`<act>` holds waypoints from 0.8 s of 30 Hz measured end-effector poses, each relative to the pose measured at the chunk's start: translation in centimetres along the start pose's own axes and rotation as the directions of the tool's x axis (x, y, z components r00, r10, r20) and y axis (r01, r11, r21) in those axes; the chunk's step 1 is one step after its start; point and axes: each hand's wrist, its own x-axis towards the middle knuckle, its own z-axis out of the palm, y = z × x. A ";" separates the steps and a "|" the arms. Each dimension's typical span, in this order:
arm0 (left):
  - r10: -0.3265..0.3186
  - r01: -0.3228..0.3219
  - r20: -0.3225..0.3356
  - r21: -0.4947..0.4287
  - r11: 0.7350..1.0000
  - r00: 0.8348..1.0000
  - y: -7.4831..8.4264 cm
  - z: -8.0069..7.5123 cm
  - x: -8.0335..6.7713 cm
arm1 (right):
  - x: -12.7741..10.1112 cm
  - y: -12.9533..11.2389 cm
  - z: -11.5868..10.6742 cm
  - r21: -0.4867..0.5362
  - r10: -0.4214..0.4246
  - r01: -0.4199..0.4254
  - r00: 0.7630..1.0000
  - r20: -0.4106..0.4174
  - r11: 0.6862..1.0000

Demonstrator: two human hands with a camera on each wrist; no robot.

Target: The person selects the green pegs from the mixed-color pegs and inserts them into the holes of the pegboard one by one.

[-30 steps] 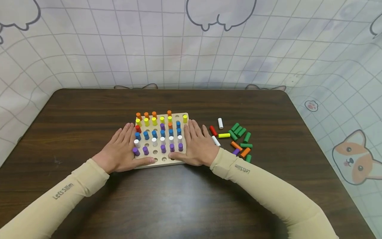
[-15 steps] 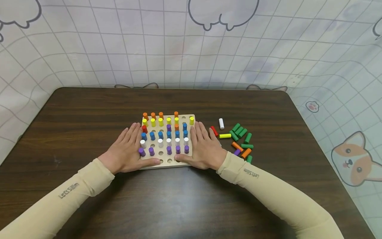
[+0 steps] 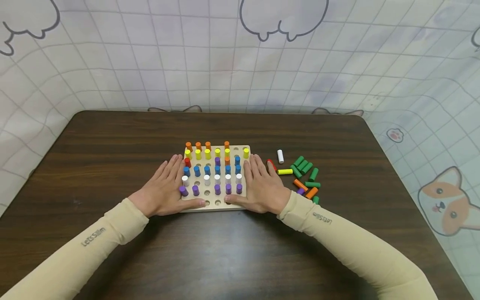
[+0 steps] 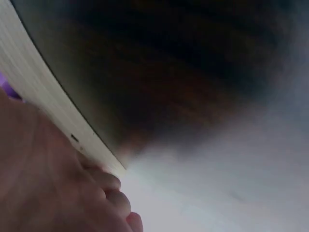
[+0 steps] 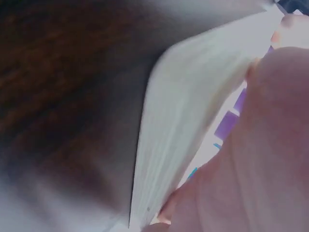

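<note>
1. Wooden and pale, the peg board [image 3: 225, 205] lies flat near the middle of the dark bench [image 3: 112, 141], with its near edge toward the person.
2. Rows of pegs stand upright in its holes: orange pegs [image 3: 198, 145] at the far edge, then yellow pegs [image 3: 207, 153], blue pegs [image 3: 206, 170], white pegs [image 3: 217, 178] and purple pegs [image 3: 217, 188] nearest. Several holes are bare.
3. Left hand [image 3: 165, 190] lies flat against the board's left edge, fingers straight and spread, thumb on the near left corner. Its grip is a flat press, not a pinch.
4. Right hand [image 3: 262, 187] mirrors it on the right edge, fingers straight, thumb resting on the near rim. The right wrist view shows the board's thick side [image 5: 178, 145] close against the palm.
5. Handling, as a judgement: the board looks stiff and fairly light, so it should slide easily on the smooth bench and lift without bending.
6. Pegs probably sit loose in their holes, so tilting the board could tip them out; it wants to be kept level.
7. Best hold seems to be the two opposite side edges, where the hands already are, with thumbs on top and fingers under the rim.
8. Loose pegs [image 3: 305, 175], mostly green with orange, yellow, white and red, lie scattered just right of the right hand; being round, they would likely roll if nudged.
</note>
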 end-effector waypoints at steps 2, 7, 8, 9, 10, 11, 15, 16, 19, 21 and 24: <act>-0.003 0.003 0.015 -0.029 1.000 1.000 -0.2 0.1 0.2 | 0.0 0.2 -0.1 0.006 -0.007 0.007 1.000 0.008 1.000; -0.003 0.008 0.046 -0.103 0.995 0.999 -0.8 0.2 0.4 | 0.0 0.9 -0.3 0.029 -0.020 0.020 1.000 0.023 0.999; 0.000 0.005 0.049 -0.111 0.994 0.999 -1.0 0.2 0.4 | 0.0 1.1 -0.3 0.032 -0.023 0.022 0.999 0.024 0.999; 0.004 0.002 0.048 -0.120 0.993 0.999 -1.1 0.2 0.4 | 0.1 1.3 -0.3 0.032 -0.026 0.025 0.999 0.021 0.999; 0.011 -0.005 0.047 -0.131 0.991 0.999 -1.2 0.2 0.4 | 0.1 1.4 -0.3 0.033 -0.029 0.028 0.999 0.020 0.999; 0.017 -0.010 0.046 -0.140 0.990 0.999 -1.4 0.2 0.4 | 0.1 1.6 -0.3 0.037 -0.034 0.033 0.999 0.016 0.999; 0.045 -0.034 0.045 -0.219 0.975 0.998 -2.0 -0.2 0.5 | -0.2 2.3 -0.5 0.072 -0.048 0.048 0.999 -0.005 0.996; 0.052 -0.038 0.052 -0.244 0.969 0.997 -2.1 -0.4 0.5 | -0.3 2.5 -0.7 0.085 -0.049 0.050 0.999 -0.011 0.995; 0.066 -0.040 0.068 -0.333 0.942 0.995 -2.6 -1.0 0.6 | -0.7 3.0 -1.1 0.119 -0.046 0.049 0.999 -0.029 0.992; 0.071 -0.040 0.066 -0.389 0.920 0.995 -3.0 -1.2 0.6 | -0.9 3.4 -1.5 0.144 -0.046 0.053 0.998 -0.045 0.988; 0.059 -0.036 0.037 -0.457 0.889 0.998 -3.3 -1.6 0.8 | -1.3 4.3 -2.0 0.187 -0.048 0.065 0.995 -0.090 0.980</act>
